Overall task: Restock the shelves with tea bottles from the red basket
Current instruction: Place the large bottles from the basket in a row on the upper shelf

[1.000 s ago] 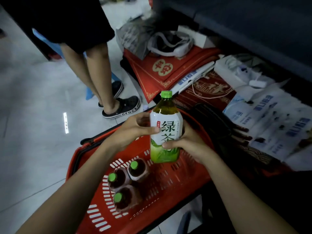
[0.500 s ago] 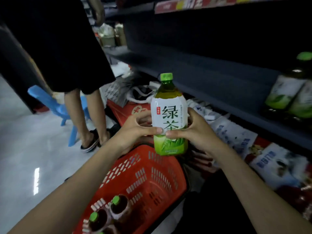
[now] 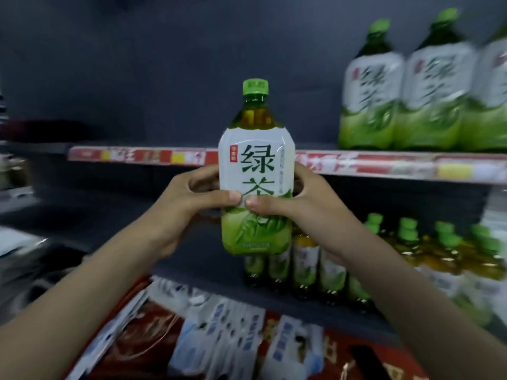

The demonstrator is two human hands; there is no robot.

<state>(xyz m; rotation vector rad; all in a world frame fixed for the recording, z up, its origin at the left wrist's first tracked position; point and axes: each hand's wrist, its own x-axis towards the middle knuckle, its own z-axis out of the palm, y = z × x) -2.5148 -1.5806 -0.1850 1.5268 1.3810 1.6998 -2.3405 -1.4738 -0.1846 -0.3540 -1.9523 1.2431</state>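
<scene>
Tea bottle (image 3: pixel 257 171) before shelf edge (image 3: pixel 384 166); shelved bottles (image 3: pixel 411 100) right, perhaps packets (image 3: pixel 219 338) below.

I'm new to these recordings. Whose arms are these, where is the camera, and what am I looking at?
There is no machine here: a person wears one wide-angle camera on the head, looking forward and down, so every picture shares that view and the arms are the wearer's own. The left hand and right hand both grip one green tea bottle, upright and capped, in front of dark store shelves. On the upper shelf, at right, stand similar large bottles; smaller bottles stand on the lower shelf. Blurred printed packets lie at the bottom. The red basket is not in view now.
</scene>
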